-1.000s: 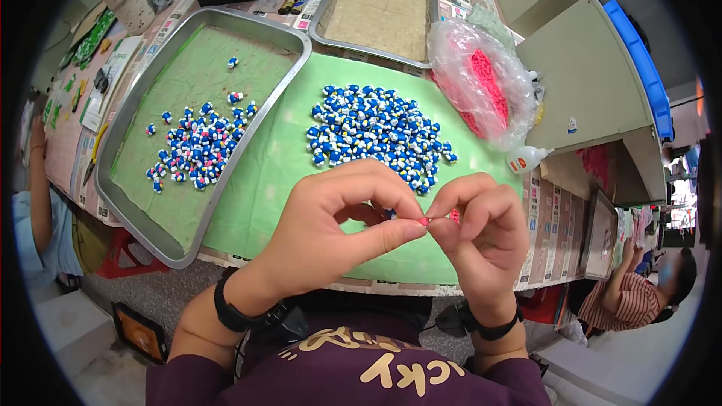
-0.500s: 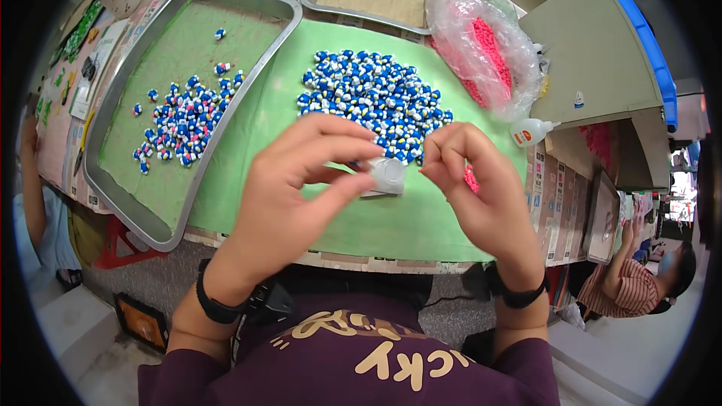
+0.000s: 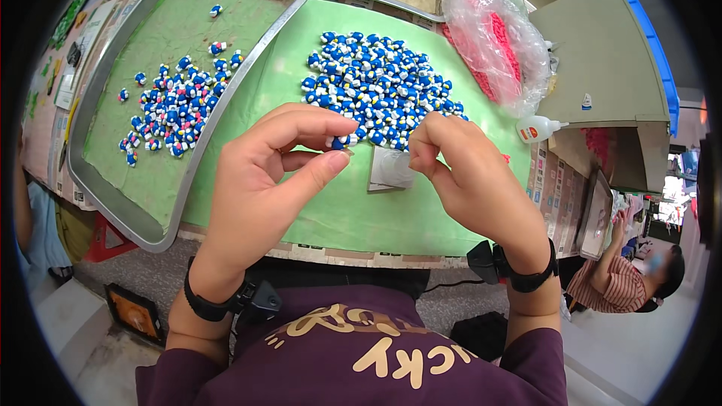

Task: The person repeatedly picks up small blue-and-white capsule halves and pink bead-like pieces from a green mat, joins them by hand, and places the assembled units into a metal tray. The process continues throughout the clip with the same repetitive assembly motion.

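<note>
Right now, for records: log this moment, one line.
left hand: pinching small blue-white figure | right hand: by pale square block, grip unclear

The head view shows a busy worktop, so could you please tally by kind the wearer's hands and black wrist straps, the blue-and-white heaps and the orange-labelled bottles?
Hands: left hand, right hand: 2
Straps: left strap, right strap: 2
Heaps: left heap, right heap: 2
Orange-labelled bottle: 1
Total: 7

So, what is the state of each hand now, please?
Left hand: closed on a small blue-and-white figure.
Right hand: fingers curled; whether they hold anything cannot be told.
</note>
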The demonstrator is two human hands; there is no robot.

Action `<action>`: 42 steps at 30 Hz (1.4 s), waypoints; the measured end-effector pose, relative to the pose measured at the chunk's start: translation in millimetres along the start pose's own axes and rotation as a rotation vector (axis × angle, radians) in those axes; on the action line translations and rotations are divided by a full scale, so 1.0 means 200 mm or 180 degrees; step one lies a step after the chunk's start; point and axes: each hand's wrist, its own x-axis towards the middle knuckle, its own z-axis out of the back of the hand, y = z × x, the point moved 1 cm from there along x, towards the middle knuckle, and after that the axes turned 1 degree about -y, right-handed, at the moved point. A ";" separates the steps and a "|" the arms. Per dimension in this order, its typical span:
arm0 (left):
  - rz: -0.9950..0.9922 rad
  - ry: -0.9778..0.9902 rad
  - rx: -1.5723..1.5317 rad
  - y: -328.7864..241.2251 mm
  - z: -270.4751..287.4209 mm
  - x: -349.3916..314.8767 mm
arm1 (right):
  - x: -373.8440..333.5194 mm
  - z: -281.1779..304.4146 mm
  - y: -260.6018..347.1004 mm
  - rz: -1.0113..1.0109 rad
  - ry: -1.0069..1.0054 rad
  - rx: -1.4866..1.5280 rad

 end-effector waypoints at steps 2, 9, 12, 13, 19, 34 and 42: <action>0.0029 0.0004 -0.0138 0.00 -0.01 0.00 | 0.00 0.01 0.00 -0.0041 -0.0019 0.0094; 0.0235 0.0151 -0.0751 -0.01 -0.07 0.04 | -0.03 0.06 0.11 0.0130 -0.0920 0.1538; 0.0299 0.0207 -0.1030 -0.02 -0.11 0.05 | -0.03 0.07 0.17 0.0278 -0.1022 0.1698; 0.0332 0.0212 -0.1105 -0.03 -0.12 0.05 | -0.02 0.06 0.18 0.0359 -0.1099 0.1751; -0.0056 0.0145 -0.1120 -0.02 -0.17 0.05 | -0.01 0.03 0.18 0.0354 -0.1348 0.1688; -0.1742 -0.0264 0.1064 -0.02 -0.18 0.03 | 0.00 -0.07 0.17 0.0098 -0.1624 0.2171; -0.1582 0.0007 0.0634 -0.05 -0.16 0.02 | -0.08 0.01 0.11 -0.0232 -0.1181 0.2871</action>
